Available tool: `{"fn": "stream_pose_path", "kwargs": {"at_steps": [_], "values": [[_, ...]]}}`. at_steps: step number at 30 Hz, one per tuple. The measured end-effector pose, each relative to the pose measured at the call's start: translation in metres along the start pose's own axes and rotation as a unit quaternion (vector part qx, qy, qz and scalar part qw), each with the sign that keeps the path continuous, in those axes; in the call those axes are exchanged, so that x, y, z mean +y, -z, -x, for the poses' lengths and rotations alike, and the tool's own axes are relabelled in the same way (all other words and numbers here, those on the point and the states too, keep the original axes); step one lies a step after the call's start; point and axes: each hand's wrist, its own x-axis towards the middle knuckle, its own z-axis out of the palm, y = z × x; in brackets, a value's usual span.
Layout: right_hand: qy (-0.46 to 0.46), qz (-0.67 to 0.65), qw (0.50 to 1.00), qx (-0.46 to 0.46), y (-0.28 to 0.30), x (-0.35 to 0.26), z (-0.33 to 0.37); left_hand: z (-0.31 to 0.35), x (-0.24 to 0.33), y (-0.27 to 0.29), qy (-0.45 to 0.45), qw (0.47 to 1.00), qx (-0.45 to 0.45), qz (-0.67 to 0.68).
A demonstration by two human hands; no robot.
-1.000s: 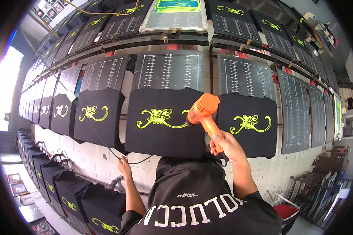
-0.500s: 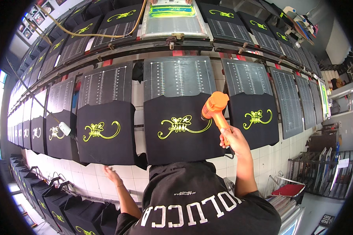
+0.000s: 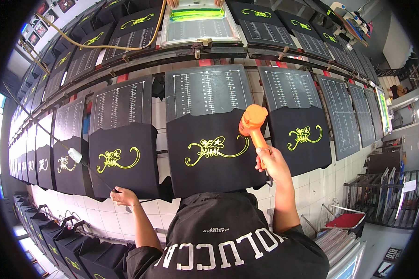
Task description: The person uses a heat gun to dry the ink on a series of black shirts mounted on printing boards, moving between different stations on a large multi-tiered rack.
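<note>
1. The right hand [image 3: 275,166] has, same as one second ago, its fingers clamped around the handle of the orange heat gun [image 3: 253,121].
2. The gun is above the right part of the middle black shirt [image 3: 205,179]; the hooked end of the yellow-green print [image 3: 212,149], hidden one second ago, now shows.
3. The left hand [image 3: 125,197], open half a second ago, now has fingers closed on the black cable [image 3: 98,175], at the near edge of the left black shirt [image 3: 125,180].

Your heat gun [image 3: 254,120] looks like smooth plastic, the shirt [image 3: 214,173] before you matt cloth, the board [image 3: 209,88] beyond slightly glossy.
</note>
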Motion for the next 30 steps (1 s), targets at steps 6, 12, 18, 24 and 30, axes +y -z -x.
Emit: {"fn": "stream_pose_path", "kwargs": {"at_steps": [6,12,18,24,30], "values": [[-0.013,-0.015,1.000,0.018,0.012,0.002,0.006,0.004,0.006,0.008,0.006,1.000,-0.007,0.021],[-0.020,-0.003,1.000,0.012,0.019,0.008,0.017,0.001,-0.003,0.003,0.006,1.000,-0.011,0.011],[-0.035,-0.028,0.999,0.002,0.024,0.016,0.032,0.001,-0.002,0.002,0.005,1.000,-0.007,0.005],[-0.040,-0.051,0.997,-0.030,0.025,0.026,0.047,0.002,0.000,0.001,0.010,1.000,-0.013,0.004],[-0.039,-0.058,0.995,-0.069,0.018,0.026,0.055,0.001,-0.002,0.001,0.002,1.000,-0.014,0.013]]}}
